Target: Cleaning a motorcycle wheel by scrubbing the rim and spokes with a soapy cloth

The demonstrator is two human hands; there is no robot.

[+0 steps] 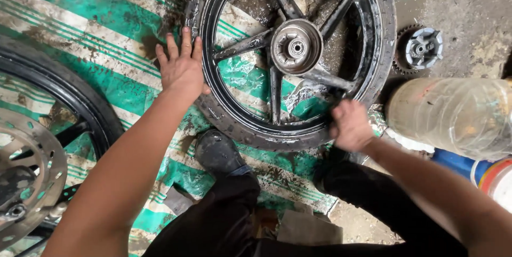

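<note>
Gripping: right hand (349, 127) closed on near tyre (277, 138) edge, blurred.
Left hand (182, 65): fingers spread, flat on tyre's left side.
Wheel (296, 49): flat on striped mat (106, 38).
Tip: brace left, work bead steadily.

Bare forearms, dark trousers (224, 219), black shoe (216, 150)

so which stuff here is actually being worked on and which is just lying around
In hand: motorcycle wheel lying flat, left hand pressing its tyre, right hand at the near rim.

Lying about: sprocket hub, plastic bottle, second wheel with brake disc.
</note>
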